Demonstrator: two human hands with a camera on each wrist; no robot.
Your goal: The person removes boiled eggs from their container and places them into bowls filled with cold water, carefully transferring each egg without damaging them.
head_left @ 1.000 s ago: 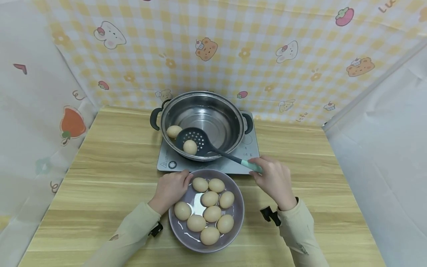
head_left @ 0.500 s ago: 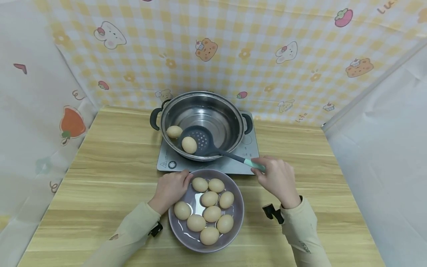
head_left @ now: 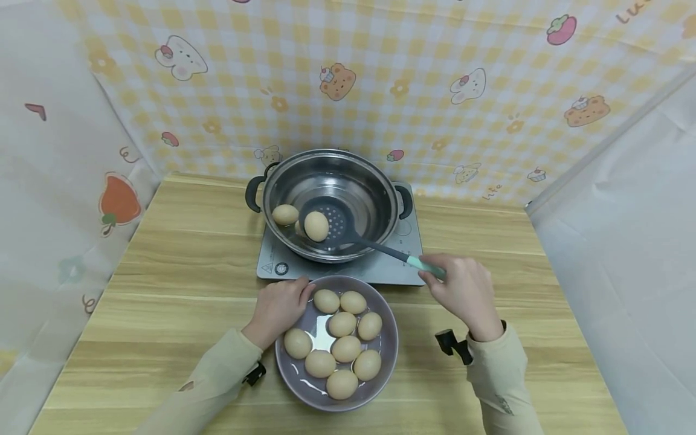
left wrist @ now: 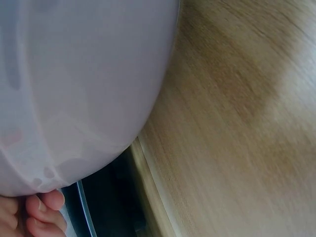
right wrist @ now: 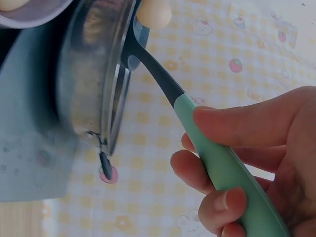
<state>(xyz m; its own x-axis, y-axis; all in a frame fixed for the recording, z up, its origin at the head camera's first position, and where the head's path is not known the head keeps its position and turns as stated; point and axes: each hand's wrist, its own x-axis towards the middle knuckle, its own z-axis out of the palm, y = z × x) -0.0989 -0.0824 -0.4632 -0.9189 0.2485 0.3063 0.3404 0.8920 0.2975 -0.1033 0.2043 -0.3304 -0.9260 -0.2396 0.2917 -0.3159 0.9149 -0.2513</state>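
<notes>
My right hand [head_left: 462, 293] grips the mint-green handle of a dark skimmer [head_left: 341, 223], thumb and fingers wrapped round it. One egg [head_left: 316, 226] rides on the perforated head, above the steel pot [head_left: 375, 175]. Another egg [head_left: 285, 214] lies inside the pot at its left; a pale patch between the two is too covered to identify. My left hand [head_left: 278, 307] pinches the upper left rim of a purple-grey bowl [head_left: 290, 386] holding several eggs [head_left: 342, 324]. In the left wrist view, curled fingertips [left wrist: 44, 210] touch the edge of the bowl.
The pot stands on a flat grey induction cooker [head_left: 304, 272], its black handles [head_left: 253, 193] sticking out at both sides. A wooden table [head_left: 196, 254] lies under everything. Behind hangs a yellow checked cloth [head_left: 370, 72]; white sheets [head_left: 641, 241] flank both sides.
The skimmer with its egg has risen and shifted slightly right and away within the pot. My right hand has moved to the right. The left hand and bowl stay put.
</notes>
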